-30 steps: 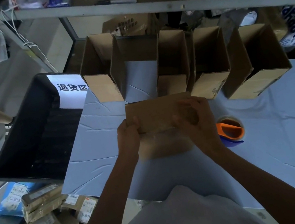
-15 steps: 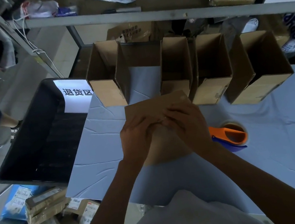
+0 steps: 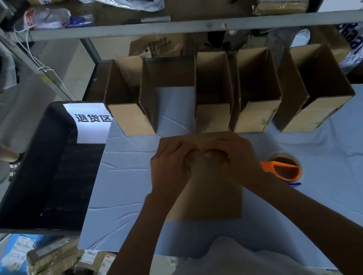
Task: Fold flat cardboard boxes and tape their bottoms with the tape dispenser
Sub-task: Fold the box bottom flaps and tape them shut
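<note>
We are gripping the cardboard box (image 3: 211,204) on the bench (image 3: 347,157) under both grips: left hand (image 3: 170,165) and right hand (image 3: 235,158) curling narrow, touching each other at top middle, likely pressing flaps shut. Tape dispenser (image 3: 284,169) is sitting just right of the grip, handy for sealing.

Dim, bluish, low-contrast light; wide-angle bending at the edges, with murky shadowed corners
</note>
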Action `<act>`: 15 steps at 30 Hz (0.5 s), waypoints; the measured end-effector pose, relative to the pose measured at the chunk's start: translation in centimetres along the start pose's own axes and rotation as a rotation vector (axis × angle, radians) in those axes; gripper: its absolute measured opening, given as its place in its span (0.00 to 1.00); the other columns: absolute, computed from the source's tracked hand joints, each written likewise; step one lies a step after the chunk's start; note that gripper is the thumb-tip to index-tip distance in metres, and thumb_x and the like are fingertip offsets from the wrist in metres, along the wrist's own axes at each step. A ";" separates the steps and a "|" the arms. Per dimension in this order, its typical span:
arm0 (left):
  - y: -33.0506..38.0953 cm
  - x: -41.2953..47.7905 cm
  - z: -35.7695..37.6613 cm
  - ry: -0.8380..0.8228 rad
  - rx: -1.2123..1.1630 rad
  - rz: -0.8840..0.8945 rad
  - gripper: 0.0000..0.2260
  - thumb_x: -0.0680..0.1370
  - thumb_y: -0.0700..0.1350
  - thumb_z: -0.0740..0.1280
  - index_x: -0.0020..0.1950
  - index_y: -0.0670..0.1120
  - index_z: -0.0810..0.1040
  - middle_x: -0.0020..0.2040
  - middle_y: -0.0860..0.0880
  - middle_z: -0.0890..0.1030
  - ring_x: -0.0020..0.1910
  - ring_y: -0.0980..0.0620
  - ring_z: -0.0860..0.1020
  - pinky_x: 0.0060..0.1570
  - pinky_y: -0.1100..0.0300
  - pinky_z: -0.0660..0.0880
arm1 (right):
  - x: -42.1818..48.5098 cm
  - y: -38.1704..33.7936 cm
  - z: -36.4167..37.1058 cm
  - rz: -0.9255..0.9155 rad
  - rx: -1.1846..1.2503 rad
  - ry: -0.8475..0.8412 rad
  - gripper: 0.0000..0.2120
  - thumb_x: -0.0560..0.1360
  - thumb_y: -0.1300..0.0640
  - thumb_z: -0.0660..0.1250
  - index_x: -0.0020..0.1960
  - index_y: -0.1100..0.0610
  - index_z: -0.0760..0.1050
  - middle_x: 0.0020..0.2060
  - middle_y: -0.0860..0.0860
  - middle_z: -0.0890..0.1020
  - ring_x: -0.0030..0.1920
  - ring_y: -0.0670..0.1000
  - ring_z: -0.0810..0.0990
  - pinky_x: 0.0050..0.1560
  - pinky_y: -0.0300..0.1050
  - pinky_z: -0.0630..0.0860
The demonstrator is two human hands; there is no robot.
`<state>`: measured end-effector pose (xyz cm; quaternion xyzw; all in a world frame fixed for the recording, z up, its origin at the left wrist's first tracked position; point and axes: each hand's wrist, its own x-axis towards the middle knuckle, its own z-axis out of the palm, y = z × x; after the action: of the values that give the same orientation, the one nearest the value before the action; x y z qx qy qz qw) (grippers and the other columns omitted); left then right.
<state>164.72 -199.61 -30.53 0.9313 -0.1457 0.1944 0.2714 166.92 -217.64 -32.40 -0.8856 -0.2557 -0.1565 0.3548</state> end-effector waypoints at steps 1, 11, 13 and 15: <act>-0.3 -0.1 0.0 -0.006 -0.006 -0.006 0.07 0.71 0.43 0.67 0.46 0.47 0.83 0.46 0.48 0.82 0.45 0.49 0.80 0.40 0.58 0.77 | 0.2 -0.1 -0.2 0.003 -0.003 -0.019 0.12 0.69 0.63 0.71 0.52 0.60 0.80 0.46 0.60 0.83 0.46 0.60 0.82 0.46 0.56 0.79; 0.8 0.1 -0.2 0.058 0.036 -0.074 0.07 0.69 0.38 0.64 0.35 0.45 0.80 0.37 0.50 0.81 0.36 0.50 0.79 0.31 0.66 0.66 | 0.2 -0.9 0.7 -0.021 -0.073 -0.031 0.17 0.72 0.57 0.58 0.47 0.64 0.82 0.45 0.63 0.83 0.46 0.64 0.83 0.42 0.66 0.78; 0.9 0.4 -0.2 0.045 0.004 -0.121 0.09 0.70 0.41 0.62 0.37 0.45 0.82 0.39 0.50 0.82 0.39 0.51 0.80 0.35 0.66 0.68 | 0.6 -1.4 0.2 -0.021 -0.117 -0.067 0.16 0.71 0.55 0.58 0.47 0.61 0.83 0.45 0.61 0.83 0.45 0.62 0.83 0.43 0.60 0.80; -0.1 0.4 -0.4 0.013 -0.077 -0.143 0.07 0.70 0.40 0.65 0.42 0.45 0.84 0.42 0.48 0.84 0.43 0.51 0.80 0.43 0.63 0.74 | 0.8 -1.5 -0.4 -0.038 -0.134 -0.058 0.16 0.72 0.54 0.59 0.48 0.60 0.83 0.44 0.60 0.83 0.44 0.61 0.83 0.42 0.56 0.80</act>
<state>164.97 -199.39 -30.10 0.9269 -0.0847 0.1749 0.3211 166.69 -216.78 -30.95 -0.9066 -0.2713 -0.1543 0.2839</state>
